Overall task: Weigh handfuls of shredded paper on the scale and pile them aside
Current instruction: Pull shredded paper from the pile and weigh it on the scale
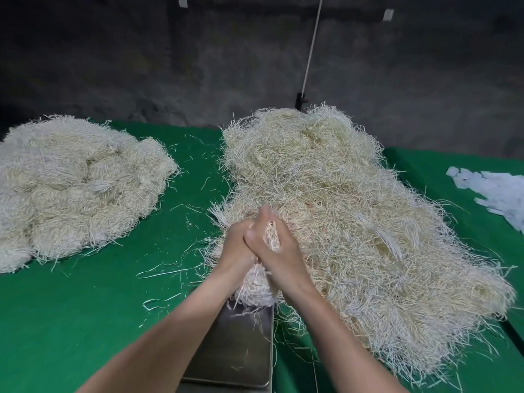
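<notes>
Nearest the viewer, at the near edge of the table [85, 307], the scale [235, 350] is set, with its steel platform bare except for a few stray strands. Just above its far edge, a handful of shredded paper [258, 292] is grasped by both hands. The left hand [236, 246] and the right hand [279, 252] are pressed together and curled round the upper part of the bundle. The lower end hangs toward the platform; whether contact is made cannot be told.

Directly behind the hands and extending right and far, the loose supply heap [354, 208] is spread. To the left, well apart across green cloth strewn with single strands, a denser pile [71, 188] of compacted bundles is laid. At the far right edge, white paper scraps [496, 194] are seen. Beyond the table, a white cord [312, 46] runs up a dark wall [141, 66].

The step in hand is judged to be the gathering and compacting of one handful prior to weighing. For the next move, the bundle is to be lowered onto the middle of the platform and both hands fully withdrawn, so that no load is carried by them. Overhanging strands should be kept clear of the supply heap. The display is not in view.
</notes>
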